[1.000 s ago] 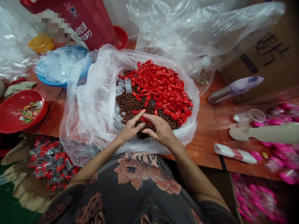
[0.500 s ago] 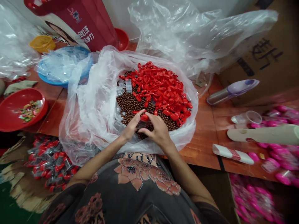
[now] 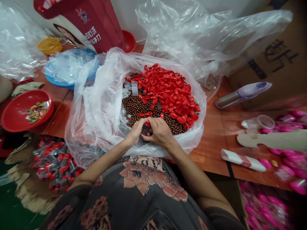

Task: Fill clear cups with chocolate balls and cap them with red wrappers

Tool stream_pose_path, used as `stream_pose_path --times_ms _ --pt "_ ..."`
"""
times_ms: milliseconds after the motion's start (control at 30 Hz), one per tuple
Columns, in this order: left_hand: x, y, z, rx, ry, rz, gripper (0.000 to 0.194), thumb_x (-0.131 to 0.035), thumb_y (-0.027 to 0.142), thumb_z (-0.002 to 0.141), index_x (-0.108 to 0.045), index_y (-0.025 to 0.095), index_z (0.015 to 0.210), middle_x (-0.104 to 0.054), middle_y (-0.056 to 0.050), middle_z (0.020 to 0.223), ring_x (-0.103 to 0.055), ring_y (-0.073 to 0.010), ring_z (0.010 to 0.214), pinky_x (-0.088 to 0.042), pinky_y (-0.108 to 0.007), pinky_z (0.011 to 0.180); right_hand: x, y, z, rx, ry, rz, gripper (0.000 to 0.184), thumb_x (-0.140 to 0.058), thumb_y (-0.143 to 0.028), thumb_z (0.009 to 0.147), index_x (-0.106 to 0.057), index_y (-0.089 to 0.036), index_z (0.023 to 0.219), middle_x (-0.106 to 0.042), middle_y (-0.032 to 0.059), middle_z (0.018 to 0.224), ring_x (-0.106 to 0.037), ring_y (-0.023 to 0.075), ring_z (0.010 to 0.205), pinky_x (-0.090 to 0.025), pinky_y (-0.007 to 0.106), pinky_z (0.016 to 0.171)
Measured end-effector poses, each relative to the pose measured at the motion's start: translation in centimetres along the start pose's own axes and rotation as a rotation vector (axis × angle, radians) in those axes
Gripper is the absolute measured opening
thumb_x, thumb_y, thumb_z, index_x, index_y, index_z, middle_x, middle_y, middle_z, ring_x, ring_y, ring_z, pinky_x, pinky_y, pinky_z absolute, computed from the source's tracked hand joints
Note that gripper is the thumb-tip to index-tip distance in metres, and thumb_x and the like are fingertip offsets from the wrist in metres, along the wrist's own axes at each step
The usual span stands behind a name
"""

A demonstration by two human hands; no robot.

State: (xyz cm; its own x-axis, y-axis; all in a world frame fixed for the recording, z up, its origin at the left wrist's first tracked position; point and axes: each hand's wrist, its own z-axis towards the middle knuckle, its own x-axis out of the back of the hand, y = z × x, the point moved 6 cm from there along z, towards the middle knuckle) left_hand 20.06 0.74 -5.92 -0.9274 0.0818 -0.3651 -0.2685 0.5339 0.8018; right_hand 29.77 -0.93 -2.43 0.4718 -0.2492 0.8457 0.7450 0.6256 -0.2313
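Note:
Both hands meet at the near edge of a clear plastic bag [image 3: 96, 105]. My left hand [image 3: 134, 133] and my right hand [image 3: 161, 131] are closed around a small clear container [image 3: 145, 129] with a red top. Dark brown contents show through its wall, while my fingers cover much of it. Just beyond my fingertips lie brown beads [image 3: 136, 107] in a loose bed. Red plastic caps [image 3: 165, 86] are heaped over the far right part of the beads. A few empty clear containers [image 3: 134, 88] rest at the bed's left side.
Left of the bag are a red bowl [image 3: 14, 111] with colourful bits and a blue basin [image 3: 55, 83]. Filled red-capped containers [image 3: 55, 163] lie lower left. A purple-lidded flask [image 3: 242, 95], a cardboard box [image 3: 259, 86] and pink-capped containers [image 3: 285, 159] occupy the right.
My fingers have drawn together around the container, and its red top now sits lower between them. The whole view has shifted slightly, with the surroundings appearing further right.

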Motion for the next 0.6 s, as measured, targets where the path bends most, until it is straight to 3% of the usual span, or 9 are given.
stream_pose_path --times_ms 133,200,367,467,600 --pt "1.0 0.3 -0.5 0.022 0.024 -0.054 0.043 -0.054 0.04 0.084 -0.065 0.015 0.117 -0.064 0.0 0.065 -0.055 -0.0115 0.05 -0.043 -0.022 0.047 -1.0 -0.6 0.2 0.01 0.011 0.05 0.062 -0.058 -0.044 0.083 -0.048 -0.004 0.129 -0.064 0.0201 0.102 -0.057 0.032 0.095 -0.051 0.047 0.085" --pt "1.7 0.4 -0.6 0.044 0.025 -0.092 0.046 -0.053 0.04 0.084 -0.063 0.016 0.122 -0.064 0.0 0.066 -0.056 -0.0115 0.05 -0.044 -0.022 0.047 -1.1 -1.0 0.4 0.003 0.011 0.102 0.064 -0.059 -0.042 0.084 -0.044 -0.004 0.132 -0.064 0.02 0.107 -0.057 0.031 0.098 -0.05 0.046 0.087" --pt "2.3 0.4 -0.4 0.133 -0.017 -0.155 0.046 -0.046 0.05 0.089 -0.067 0.012 0.104 -0.064 -0.005 0.064 -0.056 -0.0127 0.048 -0.045 -0.023 0.046 -1.0 -1.1 1.2 -0.048 -0.04 0.185 0.062 -0.06 -0.042 0.085 -0.041 -0.008 0.133 -0.061 0.0196 0.118 -0.055 0.0308 0.106 -0.049 0.046 0.092" --pt "2.6 0.5 -0.2 0.136 0.014 -0.079 0.047 -0.052 0.057 0.087 -0.067 0.013 0.095 -0.063 -0.004 0.061 -0.055 -0.0121 0.046 -0.045 -0.023 0.045 -1.1 -0.8 1.5 -0.045 -0.067 0.135 0.061 -0.06 -0.047 0.084 -0.046 -0.008 0.129 -0.061 0.0202 0.116 -0.056 0.0321 0.104 -0.049 0.046 0.089" --pt "2.9 0.5 -0.3 0.064 0.062 0.0 0.036 -0.058 0.049 0.085 -0.067 0.015 0.095 -0.059 0.0 0.058 -0.051 -0.0105 0.044 -0.039 -0.021 0.042 -1.8 -1.0 1.5 0.035 -0.083 0.053 0.063 -0.056 -0.054 0.084 -0.052 -0.006 0.124 -0.064 0.02 0.107 -0.058 0.0311 0.096 -0.049 0.044 0.081"
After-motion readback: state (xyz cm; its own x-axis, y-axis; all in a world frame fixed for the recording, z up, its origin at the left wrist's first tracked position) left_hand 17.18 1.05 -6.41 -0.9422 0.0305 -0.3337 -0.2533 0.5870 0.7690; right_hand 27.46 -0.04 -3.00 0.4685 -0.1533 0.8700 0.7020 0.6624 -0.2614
